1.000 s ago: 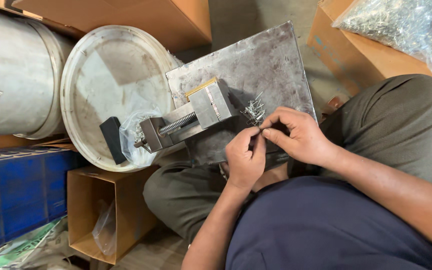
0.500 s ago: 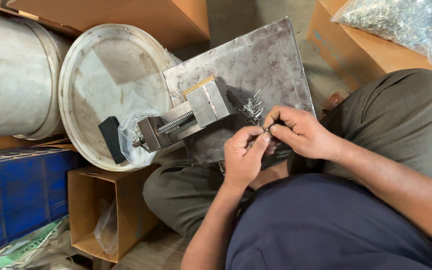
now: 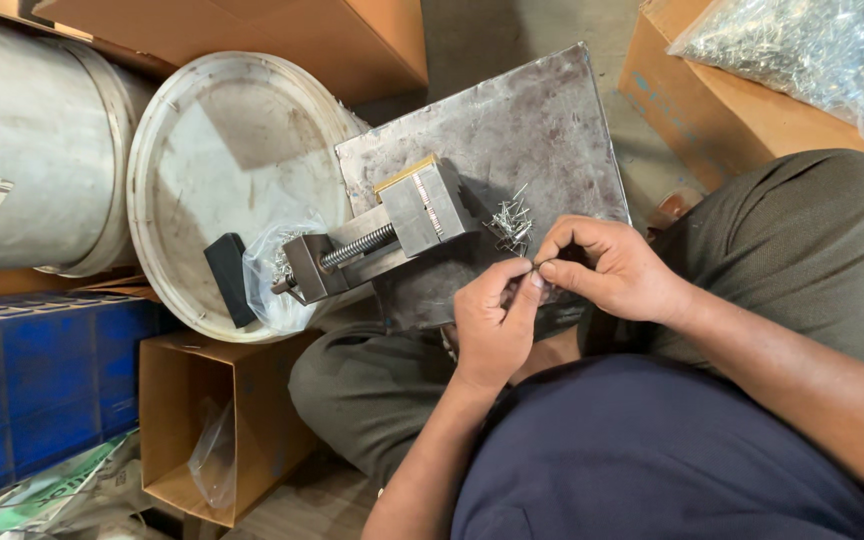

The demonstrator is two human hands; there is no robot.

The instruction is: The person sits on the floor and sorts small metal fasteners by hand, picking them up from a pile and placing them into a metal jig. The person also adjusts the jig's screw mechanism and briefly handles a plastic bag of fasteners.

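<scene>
The left hand (image 3: pixel 492 325) and right hand (image 3: pixel 612 268) have lifted slightly off the steel plate (image 3: pixel 542 130) and drawn nearer the person's body over the last second; their fingertips, earlier bunched tight together over the plate's near edge, now meet only at the tips, pinching a thin wire piece (image 3: pixel 535 266) between them; the right hand's fingers have spread a little, showing the loose wire pile (image 3: pixel 510 222) more fully.
</scene>
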